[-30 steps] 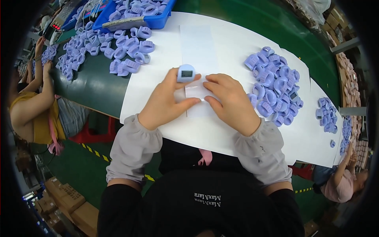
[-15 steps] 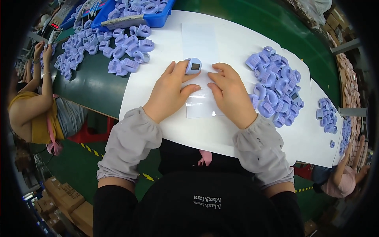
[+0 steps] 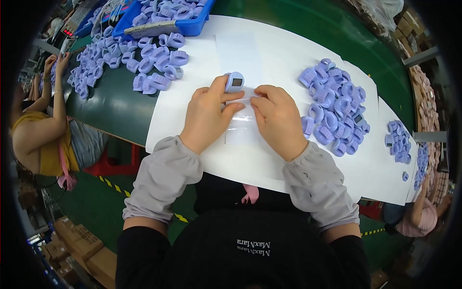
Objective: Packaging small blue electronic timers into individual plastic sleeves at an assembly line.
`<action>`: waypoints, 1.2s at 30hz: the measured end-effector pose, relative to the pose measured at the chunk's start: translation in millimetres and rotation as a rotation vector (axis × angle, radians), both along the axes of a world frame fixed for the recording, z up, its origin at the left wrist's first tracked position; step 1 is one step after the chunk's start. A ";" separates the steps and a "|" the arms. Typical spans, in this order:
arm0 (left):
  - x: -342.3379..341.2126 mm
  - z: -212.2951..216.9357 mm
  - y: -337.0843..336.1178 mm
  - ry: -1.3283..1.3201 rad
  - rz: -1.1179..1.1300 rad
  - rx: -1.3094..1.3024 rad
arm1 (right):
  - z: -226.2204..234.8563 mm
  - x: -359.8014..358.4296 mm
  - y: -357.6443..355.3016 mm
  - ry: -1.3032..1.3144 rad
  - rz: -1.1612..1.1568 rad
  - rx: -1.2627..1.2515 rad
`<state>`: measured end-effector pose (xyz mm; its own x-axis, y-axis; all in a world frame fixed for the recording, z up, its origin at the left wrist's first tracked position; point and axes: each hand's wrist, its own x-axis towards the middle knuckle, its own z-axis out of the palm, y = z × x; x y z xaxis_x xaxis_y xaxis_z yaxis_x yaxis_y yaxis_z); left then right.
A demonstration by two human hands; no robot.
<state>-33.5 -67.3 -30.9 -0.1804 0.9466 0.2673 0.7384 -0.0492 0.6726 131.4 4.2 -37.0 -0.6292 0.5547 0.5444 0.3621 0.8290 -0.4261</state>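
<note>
My left hand (image 3: 208, 111) has a lavender ring-shaped plastic piece (image 3: 235, 82) with a small dark display at its index finger, which seems to be through or against the ring. The display faces up. The left thumb and other fingers bend in over a clear plastic film sheet (image 3: 240, 136) lying on the white tabletop. Close by on the right, the thumb and index finger of my right hand (image 3: 279, 118) are pinched together at the film, seemingly on its edge. What lies right between those fingertips is too small to make out well.
A heap of lavender pieces (image 3: 337, 106) lies to the right on the white table cover (image 3: 192, 62), with smaller heaps farther right. More loose pieces (image 3: 159, 60) and a blue bin (image 3: 195, 26) full of them are at the upper left. Co-workers sit at both sides.
Both hands have shifted slightly left, the fingertips drawing a little closer together. The lavender piece stays at the left index finger, and the film's upper part has slid slightly left.
</note>
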 end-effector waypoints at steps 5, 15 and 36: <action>-0.7 -1.6 -0.8 0.030 -0.004 0.031 | 2.2 0.6 -0.6 0.021 0.018 -0.061; -12.7 -0.8 -0.1 -0.135 -0.122 0.007 | 26.9 9.5 4.2 0.208 0.183 -0.614; -6.5 9.7 -6.8 -0.193 -0.414 0.019 | 30.0 13.7 1.1 0.336 0.267 -0.834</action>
<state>-40.0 -74.1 -21.2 0.1643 0.9445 0.2843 0.5153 -0.3280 0.7918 145.1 5.3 -6.9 -0.6740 0.7076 0.2123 -0.0460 0.2466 -0.9680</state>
